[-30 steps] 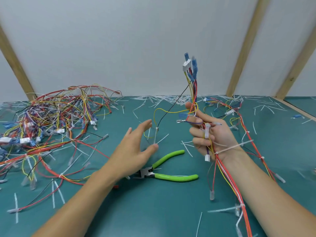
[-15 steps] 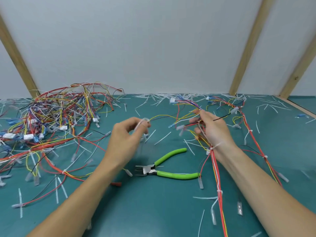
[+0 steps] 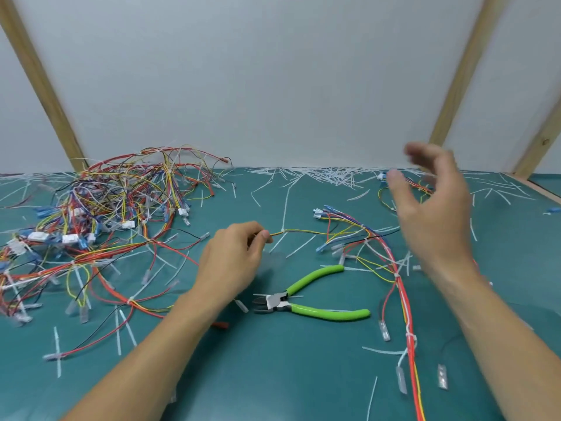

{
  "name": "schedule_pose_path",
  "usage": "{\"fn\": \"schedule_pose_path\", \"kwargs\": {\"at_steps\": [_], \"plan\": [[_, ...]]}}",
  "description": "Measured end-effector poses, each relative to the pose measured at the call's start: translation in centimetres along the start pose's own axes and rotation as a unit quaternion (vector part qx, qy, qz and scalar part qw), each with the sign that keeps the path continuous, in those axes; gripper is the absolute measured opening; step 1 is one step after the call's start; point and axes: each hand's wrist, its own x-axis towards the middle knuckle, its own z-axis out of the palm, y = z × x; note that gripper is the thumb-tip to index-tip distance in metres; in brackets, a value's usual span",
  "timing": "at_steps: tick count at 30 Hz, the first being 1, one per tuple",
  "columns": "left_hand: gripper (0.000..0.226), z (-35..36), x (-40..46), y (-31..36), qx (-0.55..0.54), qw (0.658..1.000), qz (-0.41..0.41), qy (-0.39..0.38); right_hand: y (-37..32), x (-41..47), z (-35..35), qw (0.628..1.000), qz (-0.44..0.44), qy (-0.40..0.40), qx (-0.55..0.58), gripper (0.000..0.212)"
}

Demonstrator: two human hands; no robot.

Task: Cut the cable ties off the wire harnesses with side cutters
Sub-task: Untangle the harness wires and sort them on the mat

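Green mat point(image 3: 273, 375): left hand point(image 3: 233, 262) pinches harness wire point(image 3: 303, 231).

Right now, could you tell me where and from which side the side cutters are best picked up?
Probably by the two green handles, coming from above on the right. The side cutters lie flat with handles spread and pointing right, the metal head pointing left, and the right hand hovers open nearest them.

A teal table point(image 3: 273, 375) fills the near part of the scene. Behind its far edge stands a plain white wall point(image 3: 258, 80). A slanted wooden strut point(image 3: 42, 83) crosses the wall on the far left, and another wooden strut point(image 3: 461, 71) leans across it on the far right.
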Motion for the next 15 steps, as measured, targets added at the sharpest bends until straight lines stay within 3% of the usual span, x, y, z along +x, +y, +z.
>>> {"fn": "schedule_pose_path", "kwargs": {"at_steps": [1, 3, 5, 6, 8, 15], "plan": [[0.018, 0.0, 0.1, 0.0, 0.003, 1.0, 0.004, 0.002, -1.5, -0.8, 0.2, 0.995, -0.058, -0.066, 0.04, 0.029], [0.02, 0.0, 0.1, -0.1, 0.007, 1.0, 0.006, -0.008, -4.1, -3.0, 1.1, 0.95, -0.1, -0.294, 0.022, 0.027], [0.025, 0.2, 0.1, -0.4, 0.022, 1.0, 0.005, -0.019, -4.8, -5.0, 2.0, 0.846, -0.088, -0.512, -0.122, 0.052], [0.026, 0.3, 0.2, -0.6, 0.034, 0.999, 0.004, -0.016, -4.3, -5.7, 2.2, 0.795, -0.083, -0.572, -0.186, 0.067], [0.026, 0.4, 0.3, -0.7, 0.05, 0.999, -0.006, 0.005, -3.5, -6.0, 2.1, 0.757, -0.082, -0.597, -0.251, 0.081], [0.022, -0.5, 0.6, -0.5, -0.076, 0.996, -0.049, 0.024, -2.8, -5.6, 2.8, 0.795, -0.107, -0.535, -0.266, 0.063]]}}
